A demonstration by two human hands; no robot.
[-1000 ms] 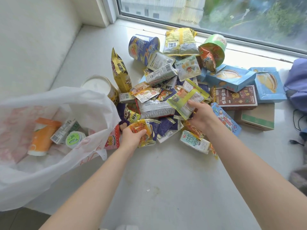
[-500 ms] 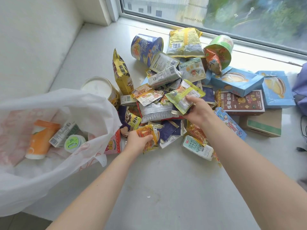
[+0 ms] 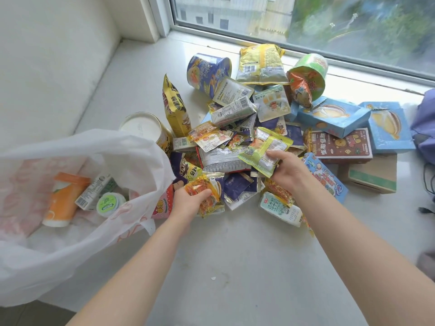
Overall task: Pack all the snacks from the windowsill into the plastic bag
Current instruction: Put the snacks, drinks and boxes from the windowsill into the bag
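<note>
An orange snack packet (image 3: 204,185) is being gripped by the left hand (image 3: 188,204) just beside the plastic bag (image 3: 131,151), a yellow-green pouch (image 3: 263,149) by the right hand (image 3: 285,171) farther off.

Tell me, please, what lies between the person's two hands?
In the head view, dark blue gold-edged sachets lie between the left hand, which grips an orange packet, and the right hand, which pinches a yellow-green packet.

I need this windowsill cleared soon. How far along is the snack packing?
Barely started. Done: orange bottle, small carton and green tin lie in the plastic bag. In hand: left hand grips an orange packet, right hand a green packet. Left: most of the pile.
</note>
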